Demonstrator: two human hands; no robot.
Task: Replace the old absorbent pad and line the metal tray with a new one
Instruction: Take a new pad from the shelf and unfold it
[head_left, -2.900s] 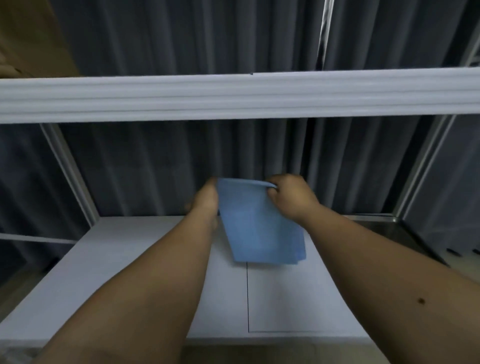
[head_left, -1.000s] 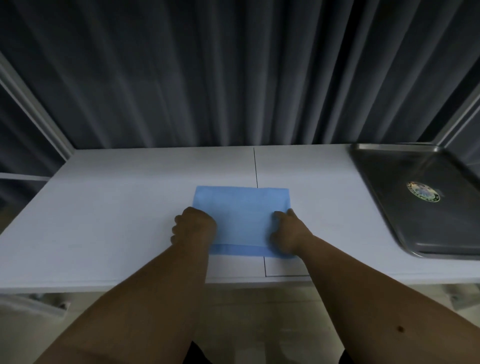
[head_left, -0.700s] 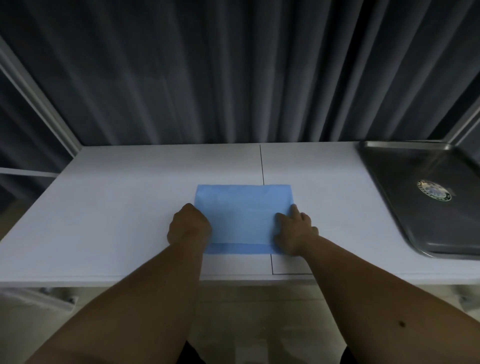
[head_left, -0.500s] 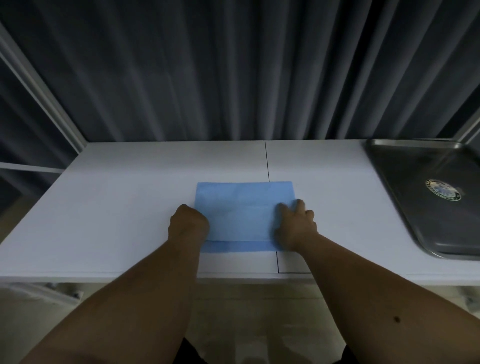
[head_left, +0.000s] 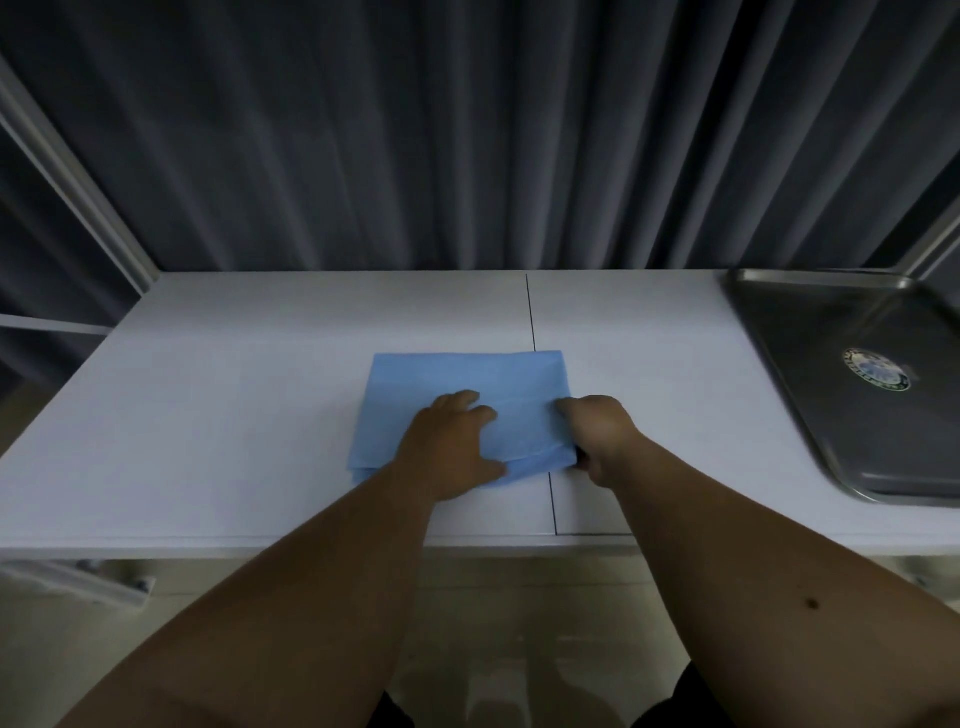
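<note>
**Absorbent pad folded on tabletop, both hands applied; tray bare**

The absorbent pad (head_left: 467, 384), light blue and folded into a rectangle of several layers, lay flat near the centre of the white tabletop (head_left: 234, 415), straddling the dark seam (head_left: 531, 312) that ran from the 12 o'clock edge toward the 6 o'clock edge. The pad's layered edges showed along its 6 o'clock side.

The left hand (head_left: 452, 441) rested palm down on the pad's 6 o'clock half, fingers spread and pressing flat, not closed around anything. The right hand (head_left: 597, 431) sat at the pad's 3 o'clock edge, near its 4 o'clock corner, with fingers curled inward. Whether those fingers pinched a layer of the pad could not be told from the head view; the fingertips were hidden beneath the hand. Both forearms were bare and entered from 6 o'clock.

The metal tray (head_left: 810, 426) stood at 3 o'clock on the tabletop, well apart from the pad, partly cut off by the picture's edge. Its floor was unlined, carrying only a round label (head_left: 877, 369).

Dark pleated curtains (head_left: 467, 130) hung behind the tabletop at 12 o'clock. A white frame post (head_left: 78, 171) slanted at 10 o'clock.
</note>
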